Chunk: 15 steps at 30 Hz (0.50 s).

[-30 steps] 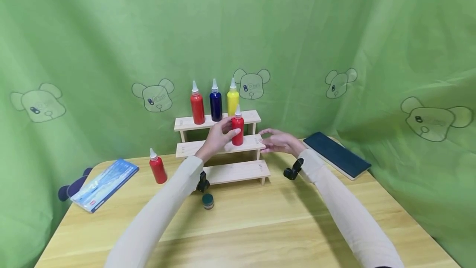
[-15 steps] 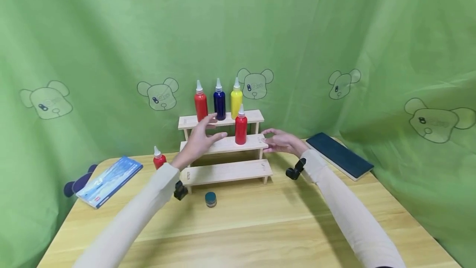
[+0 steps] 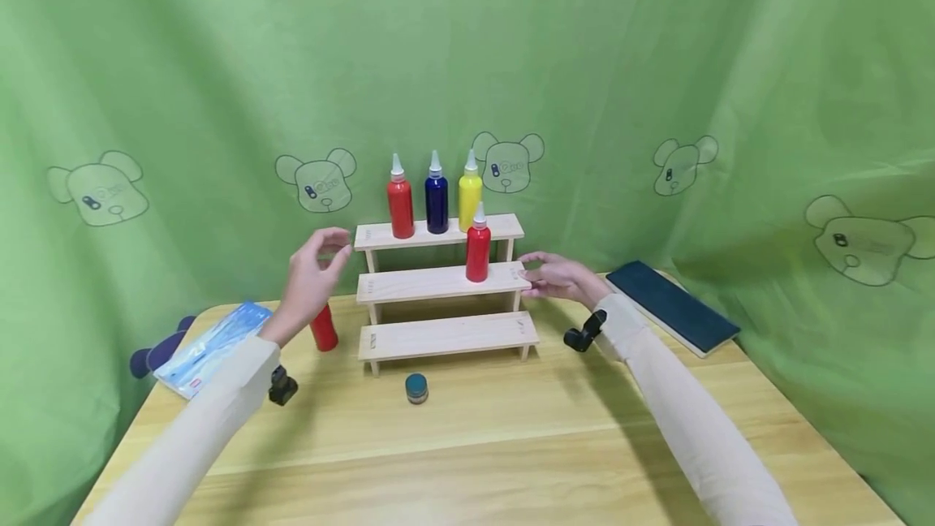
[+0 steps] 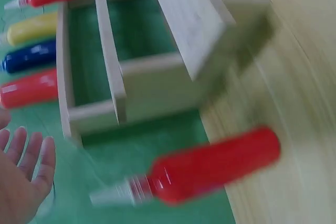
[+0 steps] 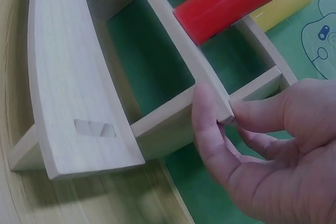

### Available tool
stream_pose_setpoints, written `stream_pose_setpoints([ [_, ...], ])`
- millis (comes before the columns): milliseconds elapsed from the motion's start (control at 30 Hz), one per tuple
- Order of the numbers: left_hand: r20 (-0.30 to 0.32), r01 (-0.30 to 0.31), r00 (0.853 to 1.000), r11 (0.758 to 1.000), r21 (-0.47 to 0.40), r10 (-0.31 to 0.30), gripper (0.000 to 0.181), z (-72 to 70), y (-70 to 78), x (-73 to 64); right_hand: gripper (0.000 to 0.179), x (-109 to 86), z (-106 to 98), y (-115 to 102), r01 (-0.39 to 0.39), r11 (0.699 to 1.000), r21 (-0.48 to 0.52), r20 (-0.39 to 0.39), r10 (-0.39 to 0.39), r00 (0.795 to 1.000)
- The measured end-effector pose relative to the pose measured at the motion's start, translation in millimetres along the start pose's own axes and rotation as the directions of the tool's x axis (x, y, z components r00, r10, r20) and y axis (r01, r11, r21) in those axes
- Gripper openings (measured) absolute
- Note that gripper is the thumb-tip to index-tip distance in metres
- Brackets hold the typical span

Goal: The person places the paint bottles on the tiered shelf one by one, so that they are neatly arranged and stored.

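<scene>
A three-step wooden rack point(image 3: 409, 286) stands at the back of the table. My right hand point(image 3: 561, 278) pinches the right end of its middle step between thumb and fingers, seen closely in the right wrist view. My left hand point(image 3: 310, 281), fingers loosely bent and holding nothing, hovers left of the rack. Partly hidden behind it, a red squeeze bottle point(image 3: 325, 331) with a white nozzle stands on the table. Another red squeeze bottle point(image 3: 478, 255) is upright on the middle step. The top step bears a red bottle point(image 3: 401, 211), a dark blue bottle point(image 3: 437, 208) and a yellow bottle point(image 3: 470, 200).
A small jar point(image 3: 416, 388) with a teal lid sits before the rack. On the left lies a blue-and-white flat pack point(image 3: 208, 351), beside a purple object point(image 3: 162, 349). A dark-covered book point(image 3: 672, 304) lies on the right. Green curtain point(image 3: 570, 63) hangs behind the table.
My left hand has let go of the red bottle on the middle step and moved left, over to the bottle on the table. My right hand stays at the rack's end.
</scene>
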<state>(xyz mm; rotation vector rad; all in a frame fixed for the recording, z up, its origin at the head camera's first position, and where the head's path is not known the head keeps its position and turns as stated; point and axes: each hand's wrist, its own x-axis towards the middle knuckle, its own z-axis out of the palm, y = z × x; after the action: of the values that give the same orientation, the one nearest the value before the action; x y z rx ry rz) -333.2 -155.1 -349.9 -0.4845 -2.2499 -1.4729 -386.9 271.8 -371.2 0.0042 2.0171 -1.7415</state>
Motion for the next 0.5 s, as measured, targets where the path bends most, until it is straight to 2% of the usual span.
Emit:
stream_pose_setpoints([
  [133,-0.022,0.047,0.999,0.998,0.050,-0.046,0.037,-24.0,-10.5,-9.1,0.060,0.9,-1,2,0.005,1.000,0.013,-0.015,-0.005,1.000],
  [267,-0.036,0.112,0.993,0.991,0.067,-0.110,0.041,-41.7,-22.9,-22.9,0.059,1.6,0,4,0.017,0.999,0.030,-0.012,-0.017,1.000],
  [500,0.021,0.204,0.978,0.974,0.100,-0.207,0.051,-51.9,-47.3,-47.0,0.060,1.7,2,11,0.083,0.996,0.032,-0.069,-0.081,0.994],
])
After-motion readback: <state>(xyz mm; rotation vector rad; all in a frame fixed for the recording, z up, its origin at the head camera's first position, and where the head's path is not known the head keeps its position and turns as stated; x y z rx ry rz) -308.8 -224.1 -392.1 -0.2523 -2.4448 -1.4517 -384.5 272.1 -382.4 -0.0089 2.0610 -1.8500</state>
